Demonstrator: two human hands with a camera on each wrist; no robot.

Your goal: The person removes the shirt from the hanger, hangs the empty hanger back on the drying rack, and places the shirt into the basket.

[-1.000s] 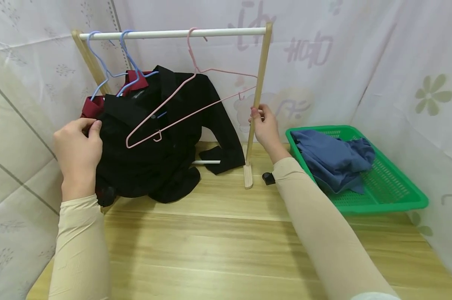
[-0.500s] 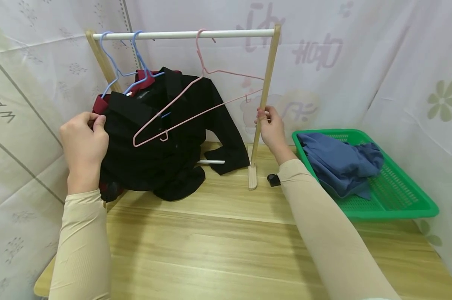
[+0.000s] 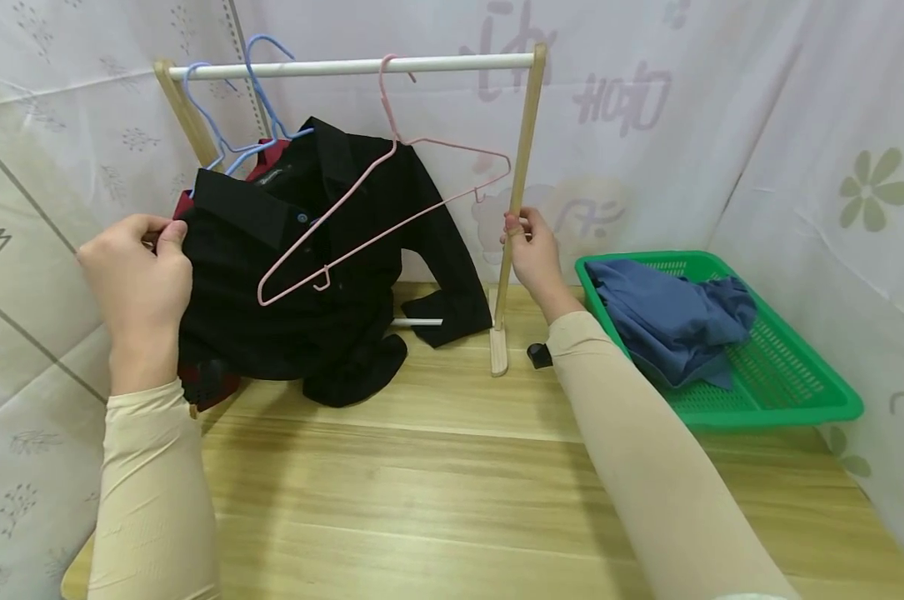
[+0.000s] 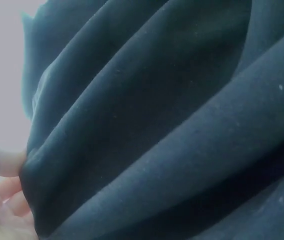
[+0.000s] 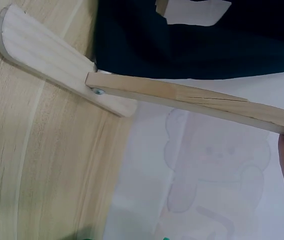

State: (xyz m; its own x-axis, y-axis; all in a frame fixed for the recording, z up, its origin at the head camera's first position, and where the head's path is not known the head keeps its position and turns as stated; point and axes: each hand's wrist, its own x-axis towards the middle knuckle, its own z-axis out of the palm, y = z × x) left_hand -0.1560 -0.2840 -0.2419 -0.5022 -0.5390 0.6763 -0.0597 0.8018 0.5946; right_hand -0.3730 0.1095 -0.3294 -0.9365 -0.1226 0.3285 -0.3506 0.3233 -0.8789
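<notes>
In the head view my left hand (image 3: 140,279) pinches the left shoulder edge of a black collared jacket (image 3: 287,275) with thumb and fingers. The jacket is on a blue hanger (image 3: 267,104), whose hook stands above the white rail (image 3: 452,63). Dark folds of the jacket (image 4: 147,125) fill most of the left wrist view. Behind it a red-collared garment (image 3: 184,202) hangs on a second blue hanger (image 3: 204,104), mostly hidden. My right hand (image 3: 532,254) holds the right wooden post (image 3: 525,142) of the rack. A bare pink hanger (image 3: 392,137) hangs in front of the jacket.
To the right a green basket (image 3: 811,392) holds crumpled blue cloth (image 3: 669,321). A small black object (image 3: 539,356) lies on the wooden table (image 3: 422,500) near the rack's foot (image 3: 499,352). Patterned curtain (image 3: 789,167) stands behind and at both sides.
The jacket's blue hanger has risen, its hook going from around the rail to above it. My left hand has shifted a little left and up with the jacket; my right hand keeps hold of the post.
</notes>
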